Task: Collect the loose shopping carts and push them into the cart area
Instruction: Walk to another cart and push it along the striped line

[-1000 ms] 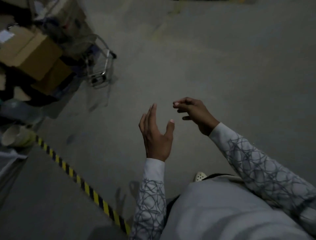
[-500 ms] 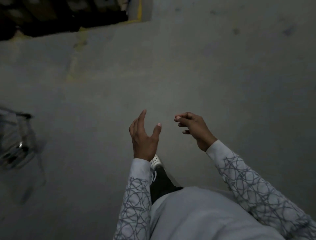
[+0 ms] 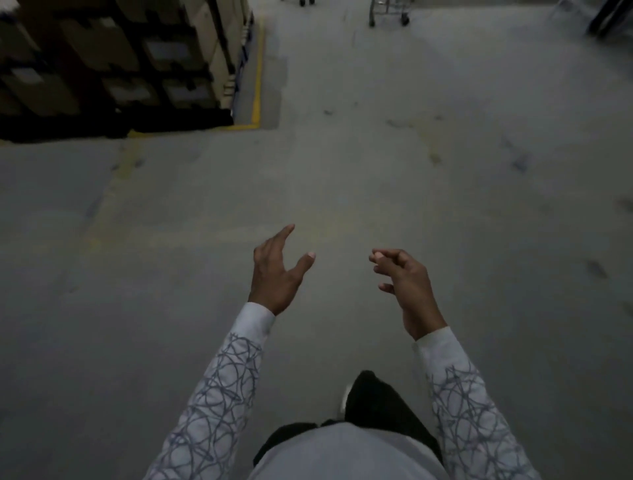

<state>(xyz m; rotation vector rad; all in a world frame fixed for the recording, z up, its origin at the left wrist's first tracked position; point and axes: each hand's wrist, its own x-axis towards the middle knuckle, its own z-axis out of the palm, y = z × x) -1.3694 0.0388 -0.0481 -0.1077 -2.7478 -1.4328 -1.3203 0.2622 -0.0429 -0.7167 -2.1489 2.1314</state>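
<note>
Both my hands hang in the air over a bare grey concrete floor and hold nothing. My left hand (image 3: 275, 270) has its fingers spread and relaxed. My right hand (image 3: 402, 279) has its fingers loosely curled. Far ahead at the top edge stand the wheels and lower frame of a shopping cart (image 3: 388, 13); only its bottom shows. A second pair of wheels (image 3: 306, 2) is just visible to its left.
Racks of stacked cardboard boxes (image 3: 113, 58) fill the top left, bordered by a yellow floor line (image 3: 257, 68). Open concrete floor (image 3: 376, 154) stretches ahead toward the cart. My leg and shoe (image 3: 346, 399) show at the bottom.
My view has swung right and forward: the cart and boxes at my left have dropped out of sight, and the racks and a distant cart have come into view. Both hands stay empty.
</note>
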